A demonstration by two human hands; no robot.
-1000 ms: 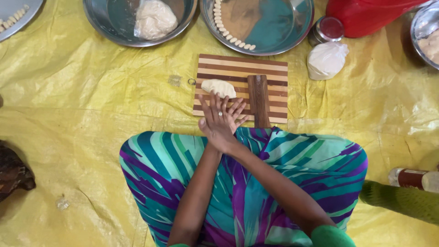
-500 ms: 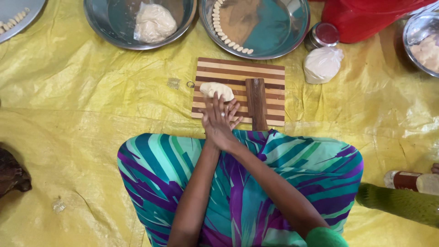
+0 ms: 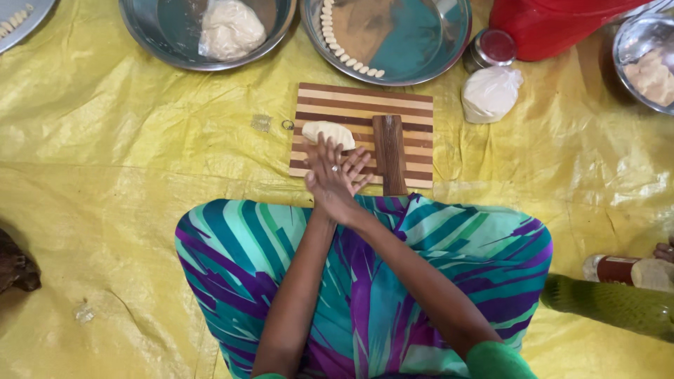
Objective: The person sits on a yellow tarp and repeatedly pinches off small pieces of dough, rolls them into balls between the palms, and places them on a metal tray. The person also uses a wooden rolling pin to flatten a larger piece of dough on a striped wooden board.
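Both hands pressed palm to palm over the near edge of the board [image 3: 361, 105], left hand [image 3: 324, 175] on top, right hand [image 3: 351, 172] under it w/ fingers fanned out to the right. Can't tell if there's anything squeezed between the palms, it's hidden. Fingers are straight, not curled around anything that shows.

The board is striped wood, light and dark bands, sitting on a yellow sheet [image 3: 112, 140] just past the person's knees. On it: a dough lump [image 3: 328, 131], pale, oval-ish, right at the fingertips of the left hand, looks like touching or nearly. Just right of that is a dark wooden block [image 3: 390, 151] lying near-to-far across the stripes, right beside the right hand's fingers.

Far side: steel bowl [image 3: 151, 38] on the left w/ a big dough ball [image 3: 230, 29] in it, and a steel plate [image 3: 449, 42] more to the right w/ a curved row of small shaped pieces [image 3: 344, 49] along its left rim. Right of the board there's a white bag [image 3: 490, 93] and a small tin w/ red lid [image 3: 491, 48] just behind it. Another steel bowl [image 3: 635, 35] far right corner. Lap is covered in teal/purple striped cloth [image 3: 456, 245].
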